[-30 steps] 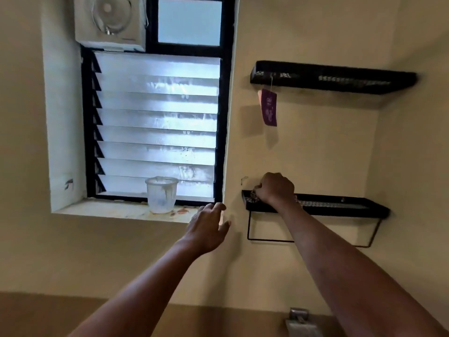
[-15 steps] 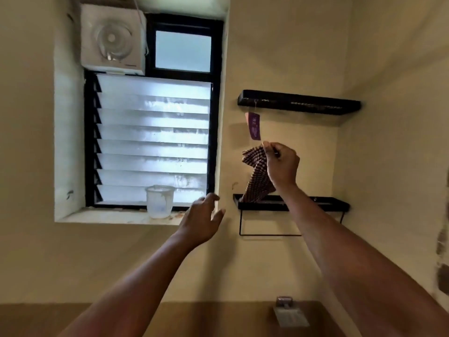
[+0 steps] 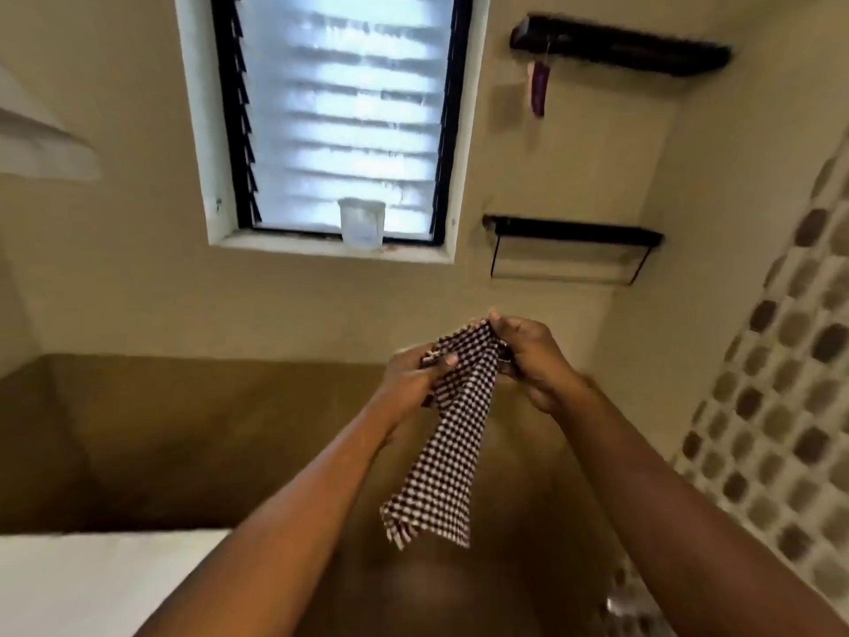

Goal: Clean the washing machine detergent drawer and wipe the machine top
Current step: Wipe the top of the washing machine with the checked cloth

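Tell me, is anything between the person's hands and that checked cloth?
Nothing visible: the left hand and the right hand both grip the checked cloth at its upper end, and the rest hangs free below.

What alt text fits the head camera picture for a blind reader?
A person's left hand and right hand grip the top of a checked cloth that hangs between the forearms. Behind, a louvred window has a cup on its sill, with an upper shelf and a lower shelf to its right.
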`<state>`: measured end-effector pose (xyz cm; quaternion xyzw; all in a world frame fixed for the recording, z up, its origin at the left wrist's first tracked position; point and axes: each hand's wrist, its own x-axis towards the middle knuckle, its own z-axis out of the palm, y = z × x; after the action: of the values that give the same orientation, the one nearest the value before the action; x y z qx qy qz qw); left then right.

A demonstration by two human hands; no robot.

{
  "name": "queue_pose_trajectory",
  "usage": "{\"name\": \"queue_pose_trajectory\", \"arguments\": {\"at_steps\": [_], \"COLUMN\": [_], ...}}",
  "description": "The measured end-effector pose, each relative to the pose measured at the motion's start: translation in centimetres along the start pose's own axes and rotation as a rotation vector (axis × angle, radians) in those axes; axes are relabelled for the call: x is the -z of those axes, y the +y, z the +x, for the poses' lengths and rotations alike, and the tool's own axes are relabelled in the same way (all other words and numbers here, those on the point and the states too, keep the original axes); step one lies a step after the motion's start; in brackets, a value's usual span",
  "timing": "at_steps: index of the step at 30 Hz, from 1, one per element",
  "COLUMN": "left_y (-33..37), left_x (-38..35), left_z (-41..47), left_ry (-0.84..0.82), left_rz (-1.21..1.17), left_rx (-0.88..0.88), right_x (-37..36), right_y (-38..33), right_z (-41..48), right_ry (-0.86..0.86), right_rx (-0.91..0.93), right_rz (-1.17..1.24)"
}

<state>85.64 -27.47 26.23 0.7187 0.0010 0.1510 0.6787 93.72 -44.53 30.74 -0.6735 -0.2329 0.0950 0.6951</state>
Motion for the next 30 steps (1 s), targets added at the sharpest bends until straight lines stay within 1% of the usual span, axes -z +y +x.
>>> {"name": "queue_pose_trajectory", "arguments": {"at_steps": [2, 4, 8, 9, 11, 13, 14, 17, 20, 22, 23, 26, 28, 30], "left_y": [-1.5, -2.5, -3.7, -4.1, -4.5, -4.9, -5.1, -5.3, -5.3, -5.4, -5.4, -5.1, -4.9, -5.1], "left_x": [1.6, 3.0, 4.9, 5.2, 5.4, 5.6, 5.6, 5.4, 6.0, 7.1, 7.5, 9.4, 10.5, 12.2], "left_z": [-3.3, -6.1, -11.2, -12.5, -15.3, -18.3, -20.1, -25.0, -30.1, -33.8, -35.3, -40.2, -42.7, -45.2], "left_ry": [0.053, 0.080, 0.151, 0.177, 0.228, 0.268, 0.298, 0.409, 0.532, 0.581, 0.588, 0.581, 0.571, 0.602], "left_rz": [0.108, 0.183, 0.175, 0.163, 0.124, 0.073, 0.067, 0.071, 0.038, 0.016, 0.012, 0.004, -0.064, -0.150], "left_rx": [0.021, 0.055, 0.138, 0.165, 0.224, 0.277, 0.305, 0.374, 0.441, 0.472, 0.480, 0.474, 0.493, 0.513], "right_x": [-1.4, -3.0, -6.7, -7.5, -8.9, -10.1, -10.9, -13.8, -17.3, -20.0, -21.1, -25.0, -26.9, -29.2], "right_y": [3.7, 6.8, 10.2, 10.8, 12.0, 13.5, 14.3, 16.6, 17.6, 17.6, 17.6, 17.2, 16.9, 16.6], "right_z": [-2.8, -5.1, -9.5, -10.8, -13.5, -16.7, -18.6, -23.6, -28.7, -32.2, -33.7, -37.2, -38.9, -40.6], "right_ry": [0.010, -0.027, -0.076, -0.125, -0.265, -0.331, -0.326, -0.241, -0.137, -0.133, -0.158, -0.305, -0.370, -0.425], "right_rx": [-0.106, -0.176, -0.282, -0.303, -0.325, -0.320, -0.299, -0.253, -0.239, -0.221, -0.226, -0.281, -0.318, -0.352], "right_rz": [0.050, 0.058, 0.135, 0.148, 0.127, 0.057, 0.052, 0.106, 0.076, 0.076, 0.083, 0.149, 0.172, 0.180]}}
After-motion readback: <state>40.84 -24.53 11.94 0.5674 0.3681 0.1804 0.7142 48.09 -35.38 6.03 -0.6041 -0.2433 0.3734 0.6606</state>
